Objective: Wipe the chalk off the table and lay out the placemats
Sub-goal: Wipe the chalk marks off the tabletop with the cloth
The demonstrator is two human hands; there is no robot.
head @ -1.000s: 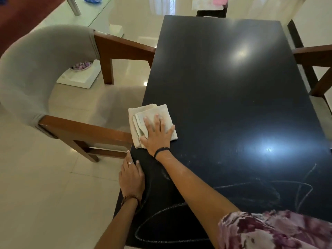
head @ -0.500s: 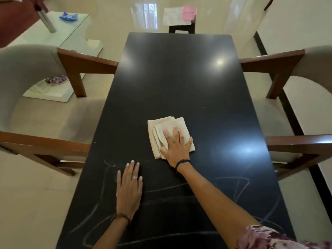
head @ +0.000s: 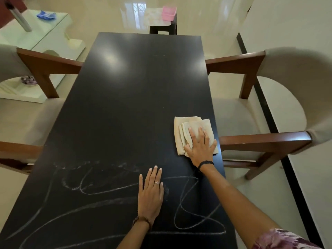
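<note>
My right hand (head: 200, 147) is flat on the folded beige cloth (head: 186, 130), fingers straight and spread, pressing it onto the black table (head: 125, 105) near its right edge. The cloth's far half sticks out past my fingertips. My left hand (head: 150, 193) is palm-down on the tabletop, fingers straight and together, holding nothing, resting right on the chalk scribbles (head: 100, 191). A ring is on one finger and a bracelet on each wrist. The chalk loops cover the near part of the table, from the left edge to the right, all nearer to me than the cloth; the upper strokes look smeared. The far part of the table looks chalk-free. An armchair stands on each side: left chair (head: 27, 108), right chair (head: 269, 108). Beyond the far end, a dark stool (head: 162, 29) carries flat patterned sheets, possibly the placemats (head: 152, 16), and a pink box (head: 168, 13).
</note>
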